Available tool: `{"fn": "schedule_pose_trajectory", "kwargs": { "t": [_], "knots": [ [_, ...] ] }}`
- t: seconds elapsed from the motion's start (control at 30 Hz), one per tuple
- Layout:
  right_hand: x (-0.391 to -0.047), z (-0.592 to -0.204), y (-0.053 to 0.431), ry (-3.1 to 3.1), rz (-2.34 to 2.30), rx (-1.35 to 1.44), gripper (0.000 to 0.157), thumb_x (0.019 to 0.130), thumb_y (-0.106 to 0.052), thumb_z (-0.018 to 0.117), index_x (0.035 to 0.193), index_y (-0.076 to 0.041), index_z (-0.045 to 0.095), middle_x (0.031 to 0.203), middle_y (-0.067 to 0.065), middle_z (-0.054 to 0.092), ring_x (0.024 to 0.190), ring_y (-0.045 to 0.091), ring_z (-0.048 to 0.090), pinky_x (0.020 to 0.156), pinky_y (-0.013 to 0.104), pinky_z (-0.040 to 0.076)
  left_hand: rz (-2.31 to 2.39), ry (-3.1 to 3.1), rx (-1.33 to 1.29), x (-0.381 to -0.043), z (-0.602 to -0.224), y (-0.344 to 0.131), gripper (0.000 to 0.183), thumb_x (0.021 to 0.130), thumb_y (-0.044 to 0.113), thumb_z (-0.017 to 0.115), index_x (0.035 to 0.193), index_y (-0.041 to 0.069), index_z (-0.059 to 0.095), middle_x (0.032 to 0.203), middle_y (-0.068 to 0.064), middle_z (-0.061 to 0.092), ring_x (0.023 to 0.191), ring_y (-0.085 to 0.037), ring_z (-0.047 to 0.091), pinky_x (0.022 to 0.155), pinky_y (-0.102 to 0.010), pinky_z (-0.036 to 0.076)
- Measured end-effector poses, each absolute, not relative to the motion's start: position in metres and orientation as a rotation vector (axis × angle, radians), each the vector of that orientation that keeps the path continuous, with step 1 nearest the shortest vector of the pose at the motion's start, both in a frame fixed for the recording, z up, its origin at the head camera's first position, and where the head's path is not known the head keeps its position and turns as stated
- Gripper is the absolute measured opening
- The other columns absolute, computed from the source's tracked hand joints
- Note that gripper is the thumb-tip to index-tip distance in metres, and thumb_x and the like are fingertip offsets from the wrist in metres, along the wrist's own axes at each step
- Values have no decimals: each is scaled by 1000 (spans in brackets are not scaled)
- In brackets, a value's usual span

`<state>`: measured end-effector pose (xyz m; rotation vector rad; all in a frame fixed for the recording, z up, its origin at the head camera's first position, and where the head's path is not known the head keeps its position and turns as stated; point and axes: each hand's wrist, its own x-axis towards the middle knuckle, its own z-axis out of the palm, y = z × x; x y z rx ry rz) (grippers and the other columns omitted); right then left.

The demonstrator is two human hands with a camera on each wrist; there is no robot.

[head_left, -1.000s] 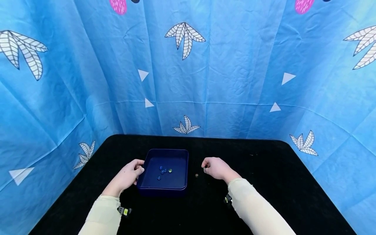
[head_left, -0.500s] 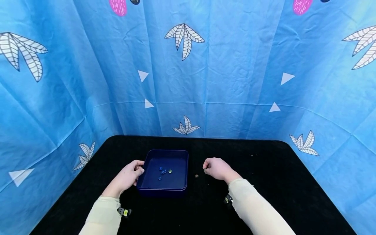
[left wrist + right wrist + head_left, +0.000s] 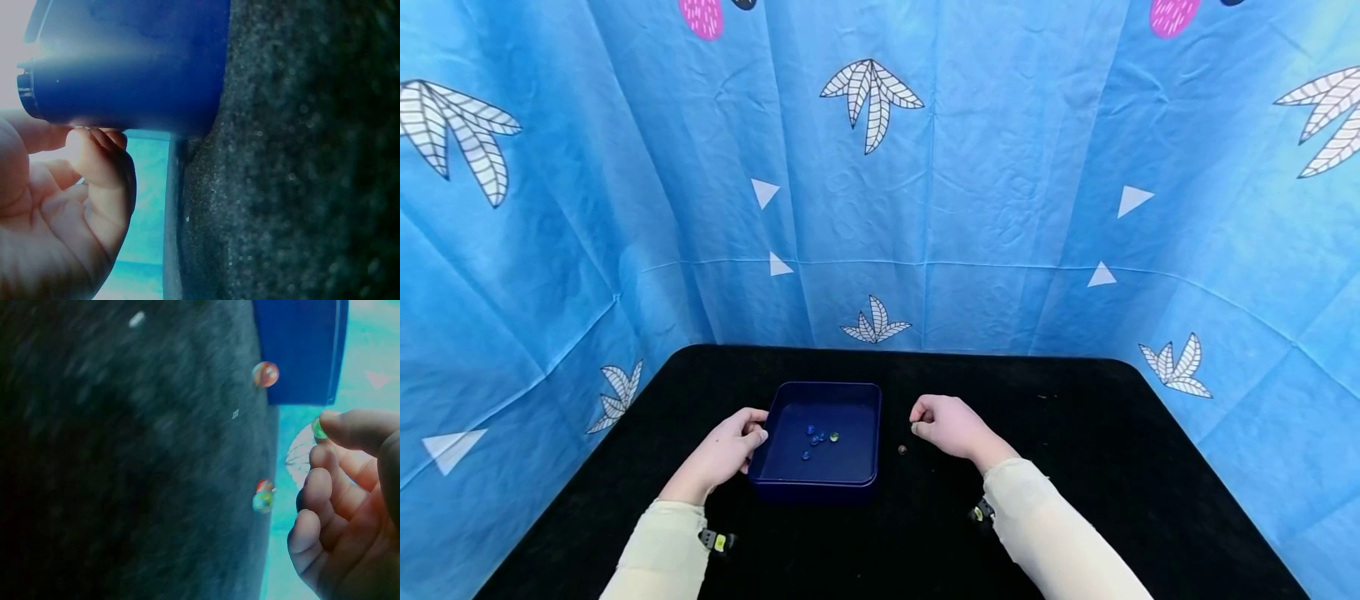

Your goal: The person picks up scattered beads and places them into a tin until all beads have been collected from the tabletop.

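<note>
A dark blue square box [image 3: 857,417] stands on the black table, with several blue marbles [image 3: 815,439] and one yellow-green marble [image 3: 834,437] inside. At the box's left wall, my left hand [image 3: 726,446] holds the edge; its curled fingers [image 3: 100,159] touch the outer side in the left wrist view. My right hand [image 3: 953,428] is over the table to the right, pinching a green marble [image 3: 319,429] between thumb and forefinger. An orange-brown marble [image 3: 902,449] lies between box and right hand. A red marble [image 3: 265,485] and a green-yellow marble [image 3: 263,502] show below the right hand.
Black cloth covers the table [image 3: 1075,467]. A blue curtain [image 3: 1000,167] with leaf prints surrounds its back and sides. Small pale specks [image 3: 137,319] lie on the cloth. Each wrist carries a small camera [image 3: 718,542].
The right hand drew back slightly to the right, then shifted left and a little up, and it now pinches the green marble. The left hand and box have stayed put.
</note>
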<state>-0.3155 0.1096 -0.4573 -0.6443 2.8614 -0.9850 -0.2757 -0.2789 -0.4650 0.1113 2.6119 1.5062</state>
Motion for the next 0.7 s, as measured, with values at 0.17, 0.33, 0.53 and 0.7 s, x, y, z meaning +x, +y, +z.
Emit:
{"fn": "schedule_pose_trajectory", "kwargs": {
  "t": [0.17, 0.33, 0.53, 0.7],
  "knots": [
    [-314, -449, 104, 2854, -1025, -664, 8, 91, -19, 71, 92, -23, 65, 76, -8, 59, 65, 11, 53, 67, 34, 48, 1511, 2606, 114, -275, -463, -278, 41, 102, 7, 50, 141, -5, 46, 106, -20, 55, 77, -32, 59, 60, -39, 54],
    [-309, -439, 96, 2851, -1053, -735, 7, 91, -21, 71, 93, -23, 65, 74, -9, 59, 62, 9, 52, 64, 32, 48, 1509, 2604, 114, -274, -461, -277, 40, 102, 7, 50, 140, -5, 47, 105, -19, 55, 77, -31, 59, 60, -38, 53],
    [-302, -430, 87, 2824, -1097, -794, 6, 92, -21, 70, 94, -23, 64, 70, -10, 59, 55, 9, 50, 60, 31, 47, 1500, 2607, 126, -275, -462, -278, 41, 102, 8, 50, 141, -5, 46, 106, -19, 55, 78, -31, 59, 61, -39, 54],
    [-298, -425, 76, 2750, -1168, -824, 6, 93, -19, 68, 96, -22, 64, 68, -8, 60, 57, 20, 64, 60, 31, 51, 1503, 2610, 129, -274, -463, -279, 42, 102, 7, 51, 141, -6, 46, 105, -18, 55, 77, -29, 59, 60, -38, 54]
  ]
}}
